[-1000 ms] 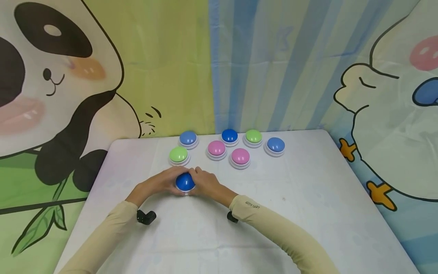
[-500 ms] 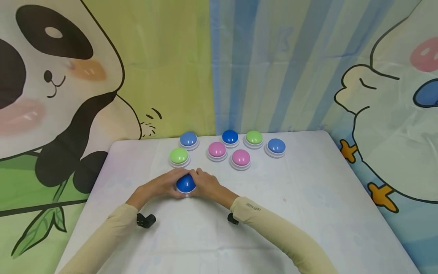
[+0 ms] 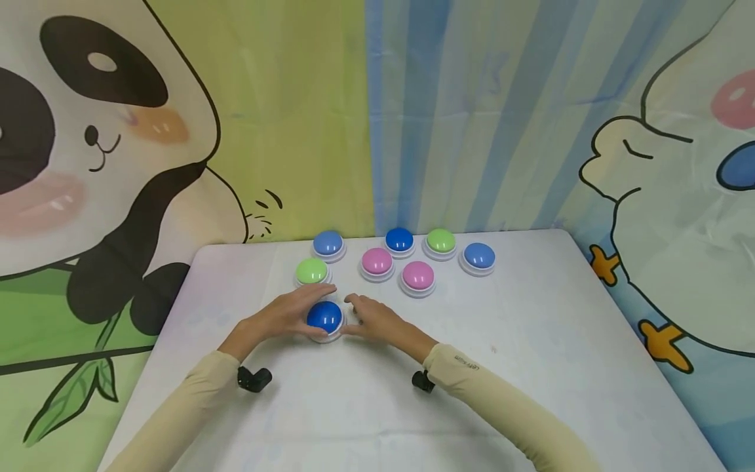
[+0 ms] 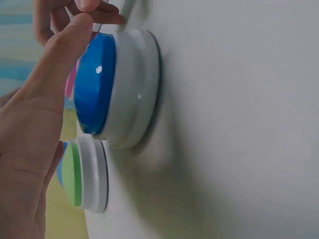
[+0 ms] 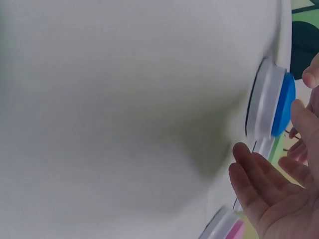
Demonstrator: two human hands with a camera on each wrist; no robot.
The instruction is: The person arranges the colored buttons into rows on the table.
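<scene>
A dark blue dome button (image 3: 324, 317) on a white round base sits on the white table, nearest the person. Around its left side, in the head view, curves my left hand (image 3: 289, 313), fingers spread behind and thumb in front. The left wrist view has that thumb (image 4: 60, 59) extended beside the blue dome (image 4: 94, 82), fingers loosely apart from it. To the button's right is my right hand (image 3: 380, 320), apart from it, with a gap between thumb and fingers. In the right wrist view its fingers (image 5: 249, 186) are spread and hold nothing.
Behind the hands stand several similar buttons: a green one (image 3: 311, 271) close to the left fingers, pink ones (image 3: 418, 276) to the right, and blue ones (image 3: 479, 255) farther back. Patterned cloth (image 3: 295, 131) hangs along the table's back edge.
Both hands gripped the dark blue button before. Now the right hand has let go and drawn off to the right, and the left hand has loosened around it.
</scene>
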